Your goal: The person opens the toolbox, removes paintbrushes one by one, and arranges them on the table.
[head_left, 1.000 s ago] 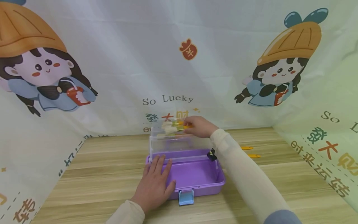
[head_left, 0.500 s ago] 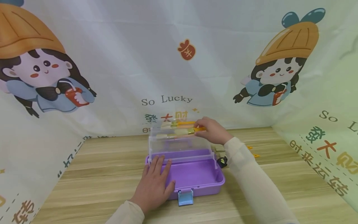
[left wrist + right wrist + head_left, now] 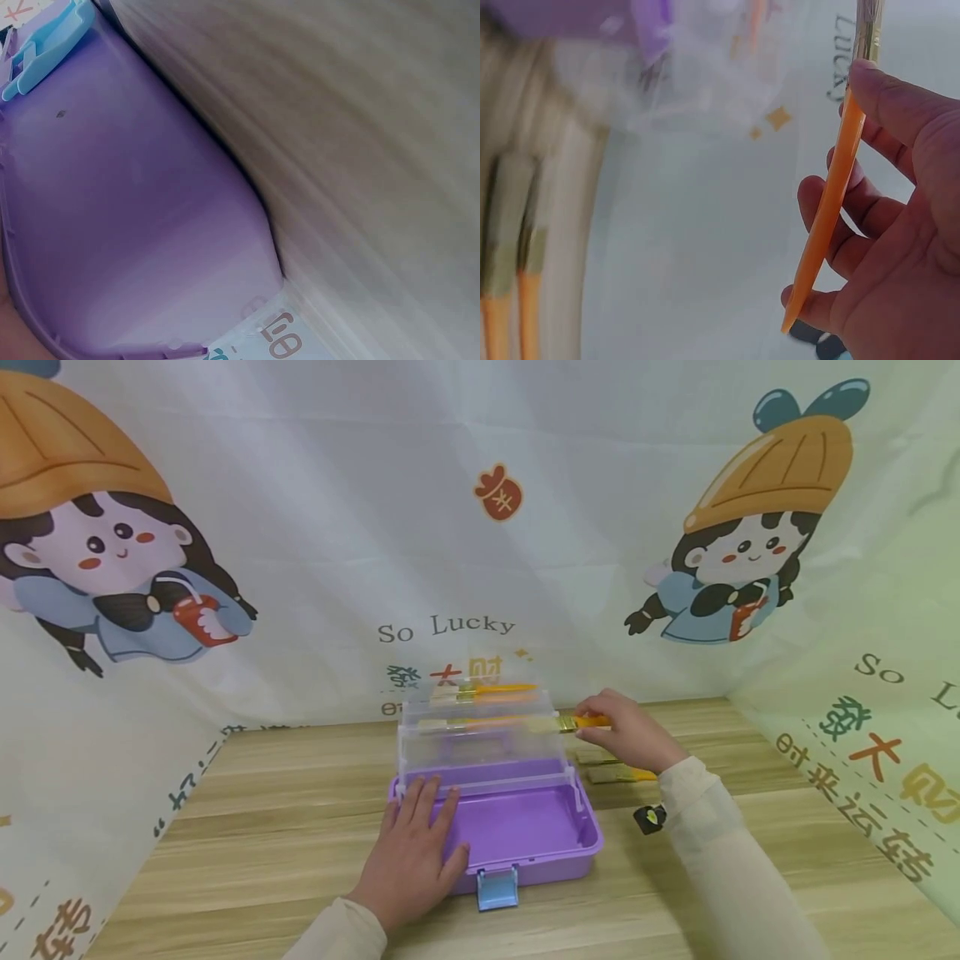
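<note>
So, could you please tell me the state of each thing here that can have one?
Box: open
Latch: unfastened, flipped down
Clear top: raised
Top brushes: lying sideways; in or on the clear top, hard to tell
Held brush: gripped, bristles toward the box
Table brushes: lying flat
Left hand: resting on the box, fingers straight
Right hand: gripping the held brush

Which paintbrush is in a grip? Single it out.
The paintbrush held in the right grip; the other brushes lie on the table or in the clear upper part of the box, untouched.
</note>
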Motion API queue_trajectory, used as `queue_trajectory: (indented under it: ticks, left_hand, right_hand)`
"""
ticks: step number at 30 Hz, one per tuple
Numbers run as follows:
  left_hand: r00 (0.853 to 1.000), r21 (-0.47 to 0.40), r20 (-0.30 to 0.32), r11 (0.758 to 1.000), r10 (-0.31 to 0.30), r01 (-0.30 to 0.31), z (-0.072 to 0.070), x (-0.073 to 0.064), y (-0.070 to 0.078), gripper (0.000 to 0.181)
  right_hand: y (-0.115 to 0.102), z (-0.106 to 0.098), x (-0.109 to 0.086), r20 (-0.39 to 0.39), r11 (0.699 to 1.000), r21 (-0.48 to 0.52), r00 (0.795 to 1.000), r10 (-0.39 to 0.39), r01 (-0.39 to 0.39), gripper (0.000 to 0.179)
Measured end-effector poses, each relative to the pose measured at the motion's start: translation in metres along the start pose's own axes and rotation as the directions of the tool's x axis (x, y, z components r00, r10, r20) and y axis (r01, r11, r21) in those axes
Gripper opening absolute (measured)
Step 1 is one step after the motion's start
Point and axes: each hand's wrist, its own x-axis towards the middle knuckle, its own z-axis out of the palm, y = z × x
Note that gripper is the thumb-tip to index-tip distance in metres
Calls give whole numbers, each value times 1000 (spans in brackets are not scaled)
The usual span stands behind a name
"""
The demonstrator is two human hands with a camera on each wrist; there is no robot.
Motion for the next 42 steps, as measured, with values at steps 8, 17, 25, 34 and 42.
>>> queue_trajectory:
  ticks: [8, 17, 25, 34, 42]
  left_hand:
    - [1000, 2, -1, 1000, 1, -1, -1, 0, 0, 66]
    - [1000, -4, 12, 1000, 2, -2, -1, -1, 1, 67]
    - [1000, 1, -4, 1000, 3, -3, 0, -1, 0, 67]
    - [1000, 1, -2, 1000, 1, -1, -1, -1, 1, 66]
    - [1000, -4, 7, 1000, -3, 3, -1, 0, 2, 66]
  right_hand:
    - [28, -4, -27, -10, 998, -59, 1000, 22, -23, 17]
    - [55, -3, -56, 37, 992, -78, 994, 98, -95, 15]
    - [75, 3, -69, 150, 992, -66, 981, 120, -111, 11]
    - [86, 9, -78, 232, 986, -74, 959, 165, -152, 10]
    - [92, 16, -78, 230, 986, -78, 959, 165, -151, 12]
